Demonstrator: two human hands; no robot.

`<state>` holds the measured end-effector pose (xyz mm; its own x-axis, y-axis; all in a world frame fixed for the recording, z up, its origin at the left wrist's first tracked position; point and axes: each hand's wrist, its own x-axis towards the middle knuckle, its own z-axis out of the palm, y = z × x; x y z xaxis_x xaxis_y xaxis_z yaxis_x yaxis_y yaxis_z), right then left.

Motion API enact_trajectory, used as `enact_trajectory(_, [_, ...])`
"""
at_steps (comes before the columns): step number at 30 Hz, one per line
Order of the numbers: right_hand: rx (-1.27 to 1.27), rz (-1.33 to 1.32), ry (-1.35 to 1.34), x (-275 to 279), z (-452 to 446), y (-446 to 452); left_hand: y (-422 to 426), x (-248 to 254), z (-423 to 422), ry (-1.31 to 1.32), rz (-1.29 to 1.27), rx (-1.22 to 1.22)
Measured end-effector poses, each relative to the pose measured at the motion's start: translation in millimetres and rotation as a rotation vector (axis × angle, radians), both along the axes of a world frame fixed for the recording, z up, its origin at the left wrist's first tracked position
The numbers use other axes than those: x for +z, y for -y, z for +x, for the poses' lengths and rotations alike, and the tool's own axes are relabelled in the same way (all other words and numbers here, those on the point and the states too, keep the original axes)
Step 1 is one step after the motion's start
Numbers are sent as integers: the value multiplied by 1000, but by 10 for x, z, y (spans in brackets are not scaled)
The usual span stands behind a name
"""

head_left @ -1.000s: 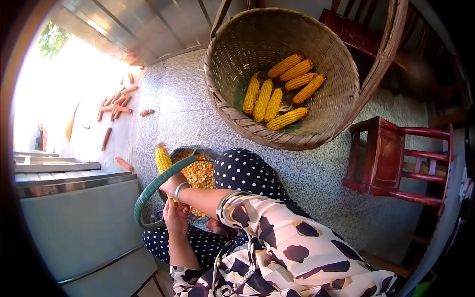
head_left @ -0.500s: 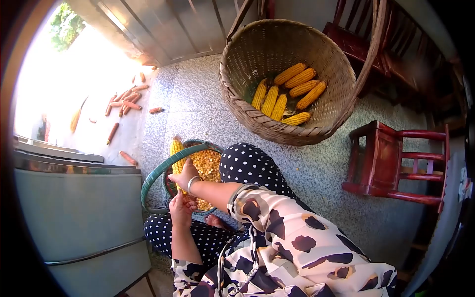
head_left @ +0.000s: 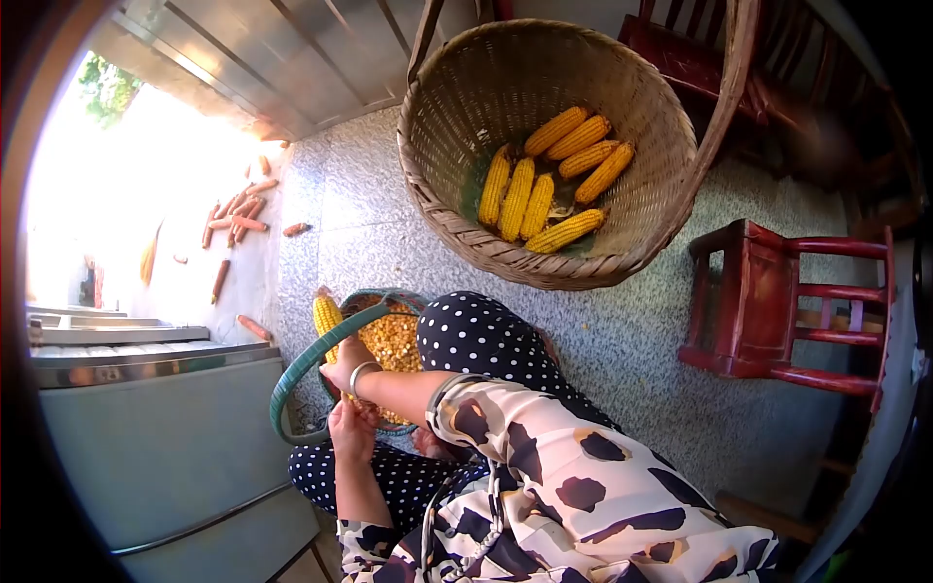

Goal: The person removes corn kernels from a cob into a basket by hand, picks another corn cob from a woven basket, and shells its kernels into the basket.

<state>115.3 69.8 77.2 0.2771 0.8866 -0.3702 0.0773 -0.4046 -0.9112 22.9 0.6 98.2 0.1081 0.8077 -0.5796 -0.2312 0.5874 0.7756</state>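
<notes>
A yellow corn cob (head_left: 328,316) slants over the small basket with the green handle (head_left: 301,373), which holds loose kernels (head_left: 394,340). My right hand (head_left: 349,365), with a bangle at the wrist, is wrapped round the upper part of this cob. Just below, my left hand (head_left: 353,428) is closed at the cob's lower end, whose tip is hidden by the fingers. Beyond my knees stands a large woven basket (head_left: 457,228) with several whole yellow cobs (head_left: 537,206) lying at its bottom.
Several bare reddish cobs (head_left: 236,219) lie on the floor by the bright doorway. A grey cabinet (head_left: 175,437) stands at the left. On the right is a small red wooden chair (head_left: 753,301), with more red chairs (head_left: 680,63) behind the large basket.
The view has shifted and swung back. Both hands stay on the same cob, with only slight movement of the fingers.
</notes>
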Motion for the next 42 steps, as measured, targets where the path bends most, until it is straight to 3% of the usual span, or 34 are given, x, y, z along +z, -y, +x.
enact_trajectory(10, [75, -28, -210, -118, -43, -131, -108, 7, 20, 61, -27, 122])
enact_trajectory(12, [87, -33, -239, -130, -47, -147, -115, -16, -58, 126, 19, -24])
enact_trajectory(17, [105, -40, -266, -95, -3, -162, -139, -102, -211, 205, 19, -23])
enact_trajectory(19, [160, -234, -361, -7, 96, -125, -138, -68, -188, 208, 7, -34])
enact_trajectory(23, [-18, -62, -188, -162, -72, -85, -121, -97, -216, 257, 25, -53])
enact_trajectory(24, [51, -159, -238, 51, 63, -52, -120, -117, -234, 272, 33, -47])
enact_trajectory(34, [42, -73, -211, 164, 117, -2, -139, -156, -224, 291, 65, -49])
enact_trajectory(35, [-18, 41, -130, -11, 37, -51, -142, -156, -208, 291, 62, -47])
enact_trajectory(41, [84, -13, -77, -71, 122, -126, -121, -90, -51, 241, -3, 107])
enact_trajectory(42, [-28, 41, -86, -49, 77, -79, -105, -118, -42, 174, 60, 68])
